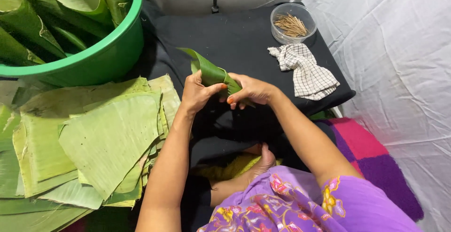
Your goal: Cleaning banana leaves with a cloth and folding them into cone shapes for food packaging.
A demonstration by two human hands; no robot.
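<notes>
Fingers of my left hand [196, 94] and right hand [249, 91] clench one folded banana leaf [212, 73] mid-frame over the black desk [244, 39] — pinched tight so the fold holds.

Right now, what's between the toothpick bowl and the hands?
Head view: the checked cloth lies on the black table between the bowl and the right hand; the rest is bare.
</notes>
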